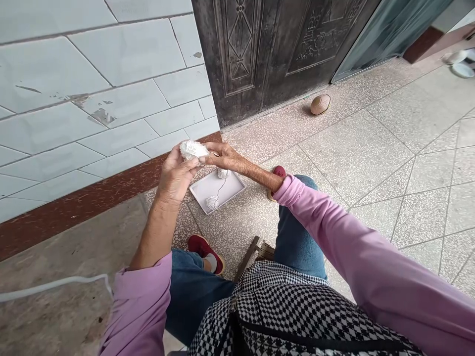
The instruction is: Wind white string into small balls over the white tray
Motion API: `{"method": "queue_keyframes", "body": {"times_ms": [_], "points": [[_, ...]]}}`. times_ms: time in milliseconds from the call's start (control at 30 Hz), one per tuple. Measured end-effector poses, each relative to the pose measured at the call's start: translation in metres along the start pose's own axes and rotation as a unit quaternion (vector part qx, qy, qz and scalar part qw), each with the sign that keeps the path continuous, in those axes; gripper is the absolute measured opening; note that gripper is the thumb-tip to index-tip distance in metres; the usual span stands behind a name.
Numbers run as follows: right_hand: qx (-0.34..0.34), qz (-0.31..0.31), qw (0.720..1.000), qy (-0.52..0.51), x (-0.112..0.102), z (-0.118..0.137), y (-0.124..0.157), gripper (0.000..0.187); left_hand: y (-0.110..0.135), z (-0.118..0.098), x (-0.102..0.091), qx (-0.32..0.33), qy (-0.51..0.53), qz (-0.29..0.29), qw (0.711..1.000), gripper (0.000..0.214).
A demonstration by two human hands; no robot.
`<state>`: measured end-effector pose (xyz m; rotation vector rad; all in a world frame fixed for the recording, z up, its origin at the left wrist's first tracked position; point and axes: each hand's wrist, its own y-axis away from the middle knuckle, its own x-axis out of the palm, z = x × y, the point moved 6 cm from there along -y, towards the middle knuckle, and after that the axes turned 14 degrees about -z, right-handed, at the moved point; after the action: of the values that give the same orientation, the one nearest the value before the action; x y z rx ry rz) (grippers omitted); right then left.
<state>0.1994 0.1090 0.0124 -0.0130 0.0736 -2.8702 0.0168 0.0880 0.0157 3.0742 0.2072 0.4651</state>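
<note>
A white, crinkled bundle (193,150) is held up between my two hands, above the tray; its exact kind cannot be made out. My left hand (176,174) cups it from the left, thumb pressed on its near side. From the right, my right hand (224,157) pinches its other end with thumb and fingers. Beneath them a shallow pale rectangular tray (202,192) lies on the floor. In it are a small white ball of string (212,202) and a second white ball (223,173), partly hidden by my right hand. A thin strand runs between these two.
A tiled wall (122,94) and a dark carved door (256,54) stand ahead. On the speckled floor by the door lies a brownish ball (320,105). A pale hose (55,283) is at left. Part of a wooden stool (265,249) shows between my legs.
</note>
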Motion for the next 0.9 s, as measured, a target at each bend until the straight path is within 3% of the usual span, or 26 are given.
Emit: {"method": "queue_keyframes", "body": {"times_ms": [100,233,433,533,633,733,800,900], "points": [[0.025,-0.037,0.998,-0.037,-0.004,0.011,0.004,0.024,0.003,-0.003,-0.001,-0.007,-0.016,0.021,1.0,0.067],[0.029,-0.027,0.999,-0.027,-0.004,0.019,0.008,0.026,0.002,-0.003,-0.007,-0.014,-0.05,0.007,0.999,0.067],[0.026,-0.027,0.999,0.012,-0.011,-0.009,0.0,0.022,-0.005,-0.005,-0.01,0.017,-0.021,-0.041,0.999,0.07],[-0.026,-0.021,0.995,0.098,-0.005,-0.015,0.001,0.022,-0.009,-0.005,-0.015,0.035,-0.009,-0.076,0.996,0.072],[-0.09,0.041,0.981,0.164,0.015,-0.01,0.013,0.022,-0.014,0.001,-0.022,0.049,-0.034,-0.098,0.993,0.07],[-0.092,0.079,0.975,0.184,0.029,0.001,0.026,0.026,-0.017,0.004,-0.026,0.098,-0.084,-0.116,0.985,0.067],[-0.069,0.088,0.979,0.171,0.03,0.011,0.032,0.028,-0.017,0.004,-0.027,0.14,-0.118,-0.14,0.973,0.066],[-0.033,0.049,0.989,0.137,0.015,0.026,0.028,0.029,-0.014,0.003,-0.022,0.154,-0.16,-0.154,0.963,0.062]]}}
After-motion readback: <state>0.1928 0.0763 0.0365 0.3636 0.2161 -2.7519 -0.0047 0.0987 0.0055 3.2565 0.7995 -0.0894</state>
